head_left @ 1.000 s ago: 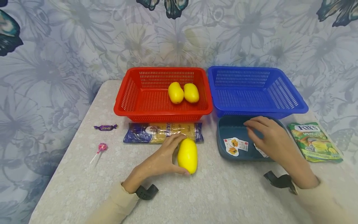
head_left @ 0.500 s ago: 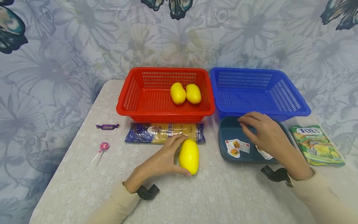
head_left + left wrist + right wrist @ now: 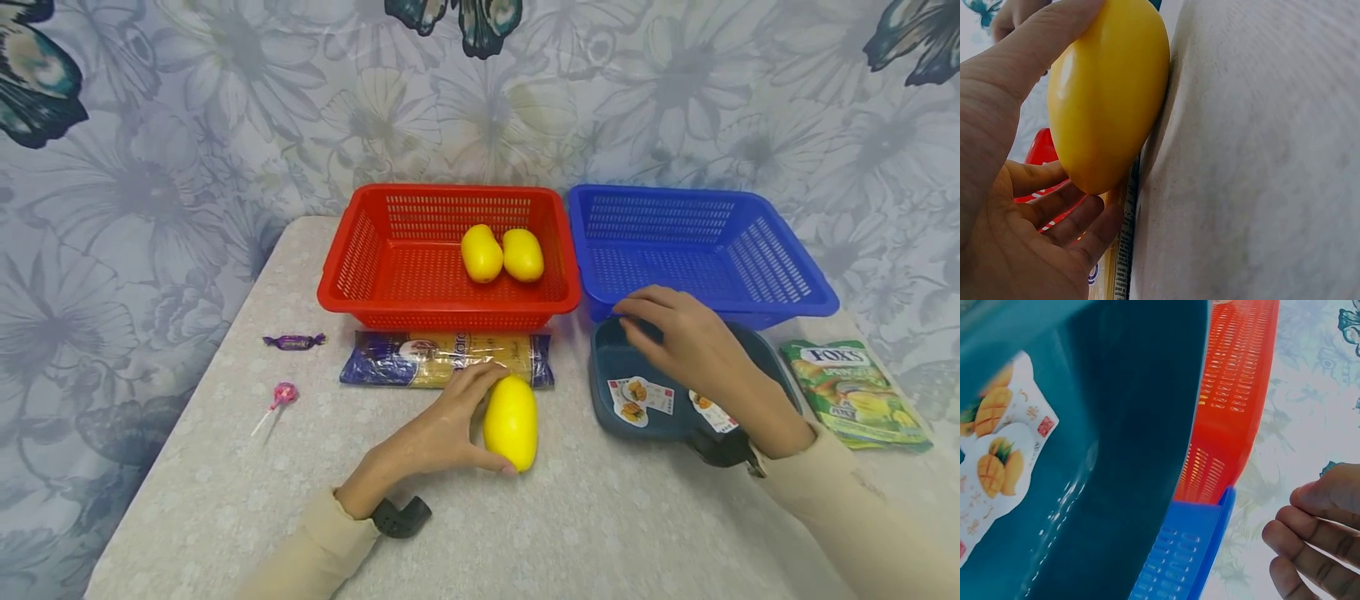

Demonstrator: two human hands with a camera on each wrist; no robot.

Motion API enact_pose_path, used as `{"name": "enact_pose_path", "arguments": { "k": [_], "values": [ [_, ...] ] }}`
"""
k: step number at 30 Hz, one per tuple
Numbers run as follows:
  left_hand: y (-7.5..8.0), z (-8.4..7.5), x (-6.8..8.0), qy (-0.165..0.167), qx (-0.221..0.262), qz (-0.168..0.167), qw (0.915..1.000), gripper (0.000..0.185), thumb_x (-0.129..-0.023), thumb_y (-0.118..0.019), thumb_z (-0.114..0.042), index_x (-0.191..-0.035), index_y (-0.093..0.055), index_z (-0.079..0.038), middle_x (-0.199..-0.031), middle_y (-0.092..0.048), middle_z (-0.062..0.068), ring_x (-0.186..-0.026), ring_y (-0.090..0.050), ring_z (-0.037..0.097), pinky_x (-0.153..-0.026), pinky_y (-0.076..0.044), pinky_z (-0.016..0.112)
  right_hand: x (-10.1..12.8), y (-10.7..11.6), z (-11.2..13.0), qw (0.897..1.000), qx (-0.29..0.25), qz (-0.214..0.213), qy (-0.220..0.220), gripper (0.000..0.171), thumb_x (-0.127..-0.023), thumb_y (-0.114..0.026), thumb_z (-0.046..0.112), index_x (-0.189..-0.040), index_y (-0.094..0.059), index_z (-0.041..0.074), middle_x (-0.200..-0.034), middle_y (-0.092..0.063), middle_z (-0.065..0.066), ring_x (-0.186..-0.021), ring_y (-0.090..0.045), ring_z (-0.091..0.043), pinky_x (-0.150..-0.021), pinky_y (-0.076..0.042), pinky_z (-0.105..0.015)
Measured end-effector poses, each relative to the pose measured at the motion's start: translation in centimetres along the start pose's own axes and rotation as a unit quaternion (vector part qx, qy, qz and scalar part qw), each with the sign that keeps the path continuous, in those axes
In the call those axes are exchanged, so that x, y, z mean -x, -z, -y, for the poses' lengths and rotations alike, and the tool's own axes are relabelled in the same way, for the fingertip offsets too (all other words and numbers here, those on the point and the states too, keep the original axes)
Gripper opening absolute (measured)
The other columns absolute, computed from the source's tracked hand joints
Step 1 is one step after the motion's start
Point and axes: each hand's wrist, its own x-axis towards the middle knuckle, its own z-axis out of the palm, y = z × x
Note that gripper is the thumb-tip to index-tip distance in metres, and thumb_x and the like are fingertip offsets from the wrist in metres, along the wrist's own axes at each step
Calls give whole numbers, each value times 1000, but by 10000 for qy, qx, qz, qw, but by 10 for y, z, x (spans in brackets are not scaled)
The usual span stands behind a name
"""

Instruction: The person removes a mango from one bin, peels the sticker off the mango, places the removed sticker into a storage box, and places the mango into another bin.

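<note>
A yellow mango point(image 3: 511, 421) lies on the pale table point(image 3: 600, 525), just in front of a spaghetti packet point(image 3: 420, 358). My left hand point(image 3: 453, 421) grips it, thumb at the near end and fingers over the far side; the left wrist view shows the mango point(image 3: 1107, 94) close up in that hand point(image 3: 1010, 187). My right hand point(image 3: 663, 329) hovers over the far left corner of a dark teal tray point(image 3: 611, 367), fingers point(image 3: 1310, 531) loosely curled and holding nothing. Fruit stickers point(image 3: 637, 398) lie on the tray's floor.
A red basket point(image 3: 360, 250) behind the packet holds two more mangoes point(image 3: 482, 252) point(image 3: 522, 254). A blue basket point(image 3: 780, 267) stands to its right. A green Fox's candy bag point(image 3: 855, 392) lies far right. A purple sweet point(image 3: 294, 341) and a pink lollipop point(image 3: 281, 395) lie left.
My right hand has drifted left and away from me, from the tray's middle to its far left corner. The left hand stays on the mango.
</note>
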Motion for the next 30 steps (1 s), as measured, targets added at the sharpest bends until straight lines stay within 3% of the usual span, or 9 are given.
{"name": "enact_pose_path", "arguments": {
  "k": [30],
  "values": [
    [0,1,1,-195,-112,-77,9997,117,-63,-90,-57,-157,-31,-18,-159,-24,-2,-143,-24,14,-114,-32,45,-36,-22,3,9977,-134,464,477,26,-85,-78,6,-110,-74,1,-107,-70,-12,-99,-65,-31,-89,-54,-48]
  ]
}}
